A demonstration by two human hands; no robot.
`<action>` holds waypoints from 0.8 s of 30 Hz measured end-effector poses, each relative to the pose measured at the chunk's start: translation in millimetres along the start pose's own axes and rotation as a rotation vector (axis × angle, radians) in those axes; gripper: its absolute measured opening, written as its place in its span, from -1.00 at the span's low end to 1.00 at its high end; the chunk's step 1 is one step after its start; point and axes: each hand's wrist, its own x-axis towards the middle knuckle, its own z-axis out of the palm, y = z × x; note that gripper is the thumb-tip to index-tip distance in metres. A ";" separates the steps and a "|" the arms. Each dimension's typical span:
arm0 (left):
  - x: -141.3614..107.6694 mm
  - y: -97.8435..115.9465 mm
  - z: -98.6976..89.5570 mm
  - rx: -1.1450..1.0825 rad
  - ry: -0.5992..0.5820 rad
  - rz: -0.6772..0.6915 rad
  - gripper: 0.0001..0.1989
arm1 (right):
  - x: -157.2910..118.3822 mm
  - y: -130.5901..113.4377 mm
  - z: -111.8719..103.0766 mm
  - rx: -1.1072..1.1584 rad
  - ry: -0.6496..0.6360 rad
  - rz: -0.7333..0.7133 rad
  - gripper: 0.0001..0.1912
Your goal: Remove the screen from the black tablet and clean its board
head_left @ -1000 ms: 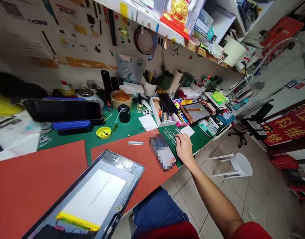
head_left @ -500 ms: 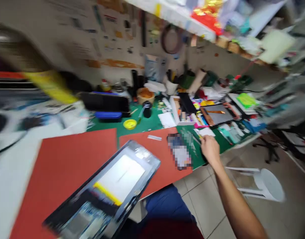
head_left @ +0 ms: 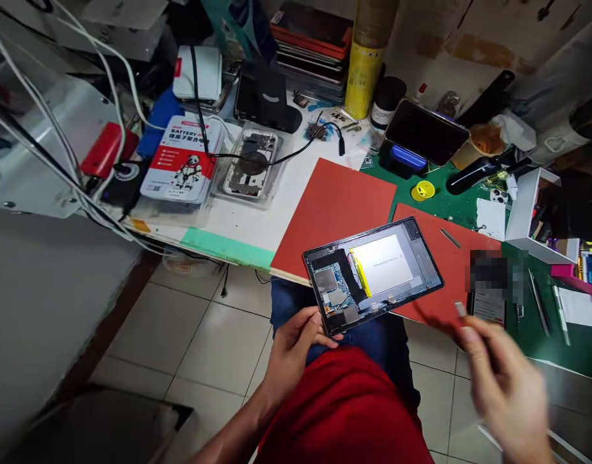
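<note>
An opened tablet [head_left: 373,274] shows its white battery with a yellow edge and a blue circuit board. My left hand [head_left: 300,335] pinches the tablet's near left corner, keeping it tilted above the red mat [head_left: 335,212] and my lap. My right hand [head_left: 503,380] is closed on a small tool [head_left: 459,309]. Only the tool's flat, silvery tip shows; the rest lies inside my fingers. The tip is apart from the tablet, to its right. Close by, a blurred-out phone [head_left: 489,296] rests at the mat's right end.
Tweezers [head_left: 539,301] and a pen-like tool [head_left: 561,316] lie on the green mat [head_left: 591,357]. A yellow pot [head_left: 422,191] stands beyond the tablet. At left are a battery box [head_left: 182,158], a phone housing [head_left: 251,164] in a plastic tray and dangling cables [head_left: 102,64].
The view has swung left. My right hand has come from the green mat's tools toward the tablet with the small tool. My left hand has come into view at the tablet's corner.
</note>
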 end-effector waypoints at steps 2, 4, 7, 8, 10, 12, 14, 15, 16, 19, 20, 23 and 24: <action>0.1 1.9 0.1 0.053 -0.039 -0.002 -0.62 | -13.0 -32.8 25.2 0.150 -0.162 -0.095 -0.80; 0.4 4.5 0.9 0.087 -0.068 -0.008 -0.64 | -24.2 -51.8 44.5 0.255 -0.239 -0.156 -0.78; 1.4 7.2 2.8 0.103 -0.093 -0.010 -0.66 | -37.3 -62.3 58.4 0.293 -0.305 -0.157 -0.76; 1.7 7.6 3.2 0.105 -0.095 -0.006 -0.66 | -40.7 -63.6 59.8 0.294 -0.322 -0.148 -0.77; 2.4 8.1 3.2 0.108 -0.092 -0.001 -0.66 | -45.8 -65.2 59.6 0.294 -0.347 -0.131 -0.78; 2.8 8.5 1.9 0.104 -0.099 -0.008 -0.67 | -49.2 -66.9 58.1 0.299 -0.373 -0.125 -0.79; 3.1 9.2 0.0 0.095 -0.123 -0.021 -0.67 | -51.0 -68.8 57.3 0.311 -0.400 -0.124 -0.79; 3.1 9.5 -1.0 0.090 -0.136 -0.027 -0.66 | -51.5 -69.6 57.4 0.318 -0.415 -0.121 -0.79; 3.1 9.8 -1.9 0.087 -0.149 -0.032 -0.65 | -51.8 -70.3 57.8 0.326 -0.427 -0.118 -0.80; 2.6 10.0 -2.6 0.086 -0.154 -0.045 -0.62 | -51.8 -71.6 59.6 0.336 -0.458 -0.102 -0.80; 2.3 9.7 -2.2 0.090 -0.145 -0.047 -0.62 | -51.8 -71.7 60.1 0.337 -0.472 -0.097 -0.80; 1.2 8.4 -0.5 0.079 -0.120 -0.051 -0.62 | -51.4 -72.0 60.3 0.340 -0.539 -0.060 -0.79; 0.8 8.1 -0.1 0.068 -0.115 -0.054 -0.62 | -51.2 -72.1 60.1 0.339 -0.559 -0.046 -0.78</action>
